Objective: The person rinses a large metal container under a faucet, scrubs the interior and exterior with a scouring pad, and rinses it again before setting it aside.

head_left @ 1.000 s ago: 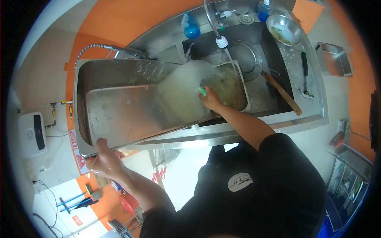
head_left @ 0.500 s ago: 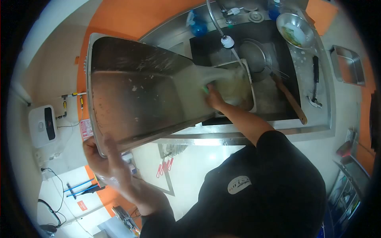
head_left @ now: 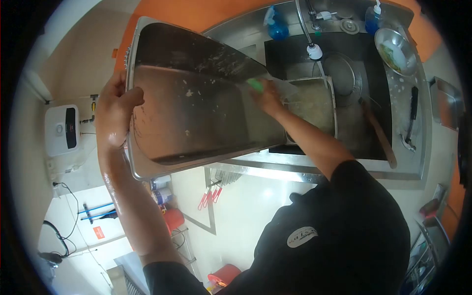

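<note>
A large, deep stainless steel pan (head_left: 196,113) is tilted over the sink's left side, its inside wet and spotted with food bits. My left hand (head_left: 118,105) grips its far-left rim, thumb on the inner side. Inside the pan's right end, my right hand (head_left: 269,101) is closed on a green scouring pad (head_left: 255,84), slightly blurred. Beside that hand, a smaller rectangular pan (head_left: 332,110) holds cloudy water in the sink. Water runs into it from a white-headed spray faucet (head_left: 314,51).
The dark sink basin (head_left: 364,142) holds a round strainer (head_left: 351,73) and a wooden-handled tool (head_left: 383,140). A metal bowl (head_left: 400,51) with scraps and a black-handled tool (head_left: 412,115) lie on the right ledge. Blue spray bottle (head_left: 278,29) stands behind; red-handled utensils (head_left: 210,196) hang below.
My left hand has shifted from the pan's lower corner up to the middle of its left rim. My right hand has moved the pad up the pan's right end. The view has shifted.
</note>
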### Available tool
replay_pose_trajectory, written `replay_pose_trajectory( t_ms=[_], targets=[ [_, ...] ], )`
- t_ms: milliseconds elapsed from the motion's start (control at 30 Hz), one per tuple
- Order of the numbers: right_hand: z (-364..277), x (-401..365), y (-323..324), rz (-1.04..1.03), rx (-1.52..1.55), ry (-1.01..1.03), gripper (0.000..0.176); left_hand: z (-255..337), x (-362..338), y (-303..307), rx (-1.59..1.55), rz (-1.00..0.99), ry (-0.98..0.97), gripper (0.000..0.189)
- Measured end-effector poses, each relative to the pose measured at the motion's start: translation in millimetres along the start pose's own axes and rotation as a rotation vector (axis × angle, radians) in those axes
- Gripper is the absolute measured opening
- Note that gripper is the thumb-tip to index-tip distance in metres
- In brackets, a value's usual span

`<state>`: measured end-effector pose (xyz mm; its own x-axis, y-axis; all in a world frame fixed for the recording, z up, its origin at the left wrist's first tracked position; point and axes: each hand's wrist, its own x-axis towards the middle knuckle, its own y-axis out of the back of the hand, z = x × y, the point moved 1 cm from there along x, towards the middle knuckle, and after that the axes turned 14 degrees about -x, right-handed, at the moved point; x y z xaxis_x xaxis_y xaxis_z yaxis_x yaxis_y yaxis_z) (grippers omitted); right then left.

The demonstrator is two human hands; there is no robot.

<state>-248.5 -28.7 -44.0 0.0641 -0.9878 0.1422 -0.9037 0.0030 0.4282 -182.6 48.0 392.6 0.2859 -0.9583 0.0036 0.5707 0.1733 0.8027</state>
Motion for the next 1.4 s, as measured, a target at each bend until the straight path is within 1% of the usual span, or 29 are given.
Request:
replay_pose_trajectory(
  t_ms=[33,67,100,133,167,200,267,300,367,400,467,500,567,633,700,733,800,867,933,1000,1033,1067,1133,1167,1233,1267,1300,1333,1400],
  targets=[
    [-15.0,11.9,-28.4,-0.107,0.065,-0.107,0.054,-17.4,6.6,9.3,-0.106,0.019,-0.012,0.022],
    [-45.7,21.1,-26.2,-0.304,0.243,-0.239,0.053,-28.7,10.1,13.8,-0.213,0.04,-0.024,0.017],
    [-79.2,28.1,-23.4,-0.506,0.422,-0.371,0.053,-31.0,8.2,10.2,-0.215,0.041,-0.023,0.017],
    [-88.0,40.4,-67.7,-0.556,0.346,-0.081,0.047,-31.0,5.3,5.0,-0.374,0.018,-0.075,0.016],
    [-114.8,40.1,-75.2,-0.366,0.015,0.198,0.041,-31.2,5.2,3.1,-0.531,-0.008,-0.132,0.015],
    [-141.6,31.6,-75.8,-0.166,-0.317,0.464,0.036,-32.3,6.2,3.9,-0.53,-0.013,-0.132,0.015],
    [-199.2,3.5,-45.6,0.087,-0.011,0.5,0.032,-38.4,4.8,8.5,-0.588,-0.061,-0.026,0.022],
    [-201.1,-7.3,-47.4,0.079,-0.008,0.501,0.032,-43.7,5.6,14.2,-0.588,-0.057,-0.019,0.022],
    [-194.8,-22.7,-47.5,-0.114,0.368,0.371,0.027,-54.6,7.2,26.7,-0.518,-0.114,0.014,0.033],
    [-182.2,-19.7,-50.2,-0.118,0.368,0.381,0.027,-56.0,6.0,25.7,-0.521,-0.104,0.012,0.033],
    [-150.9,-1.9,-65.8,-0.071,0.199,0.065,0.026,-57.3,2.3,19.3,-0.616,-0.028,-0.041,0.026],
    [-159.2,9.0,-69.1,-0.075,0.204,0.065,0.026,-61.6,4.2,23.2,-0.586,-0.021,-0.05,0.027],
    [-200.3,27.9,-63.7,0.158,0.078,0.245,0.033,-57.0,3.3,21.6,-0.57,-0.016,-0.041,0.027],
    [-270.6,36.0,-53.6,-0.156,0.762,-0.036,0.037,-64.6,5.5,24.9,-0.562,-0.01,-0.027,0.028],
    [-310.2,19.1,-38.4,-0.164,0.979,0.292,0.039,-80.5,14.0,38.7,-0.647,-0.171,-0.052,0.037],
    [-319.5,2.1,-10.3,0.012,0.53,0.546,0.038,-76.1,13.5,34.0,-0.65,-0.174,-0.056,0.037],
    [-301.2,-23.1,5.6,0.006,0.42,0.846,0.038,-64.7,7.5,22.7,-0.682,-0.094,-0.037,0.024],
    [-247.7,-33.3,-62.1,0.041,0.223,1.08,0.043,-64.0,8.0,23.8,-0.615,-0.065,-0.045,0.021],
    [-179.7,-17.0,-66.8,-0.219,0.312,1.083,0.048,-63.4,6.3,26.5,-0.54,-0.027,-0.052,0.019],
    [-165.2,39.4,-47.5,-0.713,0.454,0.768,0.052,-62.6,4.8,22.4,-0.579,0.062,0.041,0.017],
    [-175.5,63.0,-40.9,-0.541,0.218,0.835,0.054,-58.2,4.4,20.7,-0.541,0.055,-0.01,0.015],
    [-189.3,77.0,-29.8,-0.367,-0.013,0.889,0.056,-54.1,3.1,18.6,-0.542,0.063,-0.003,0.015],
    [-252.9,86.4,65.2,-0.022,-0.749,1.146,0.056,-47.2,-1.9,13.5,-0.519,0.039,-0.009,0.012],
    [-248.3,101.1,58.3,-0.032,-0.746,1.152,0.056,-45.3,-4.3,11.9,-0.522,0.044,0.0,0.012],
    [-232.4,146.6,47.6,0.333,-0.588,1.605,0.05,-37.1,-3.4,7.7,-0.502,0.011,-0.018,0.011],
    [-210.7,143.9,38.9,0.585,-1.066,1.571,0.058,-32.7,-3.8,6.5,-0.511,0.012,-0.028,0.011],
    [-179.8,140.4,28.2,0.842,-1.54,1.467,0.07,-29.2,-6.0,5.7,-0.462,-0.009,-0.03,0.011],
    [-147.0,137.9,25.3,0.852,-1.544,1.476,0.07,-26.4,-8.4,5.1,-0.408,-0.03,-0.03,0.011],
    [-71.1,131.0,24.8,0.407,-1.475,1.724,0.065,-18.2,-14.3,-1.2,-0.409,-0.004,-0.029,0.011]
  ],
)
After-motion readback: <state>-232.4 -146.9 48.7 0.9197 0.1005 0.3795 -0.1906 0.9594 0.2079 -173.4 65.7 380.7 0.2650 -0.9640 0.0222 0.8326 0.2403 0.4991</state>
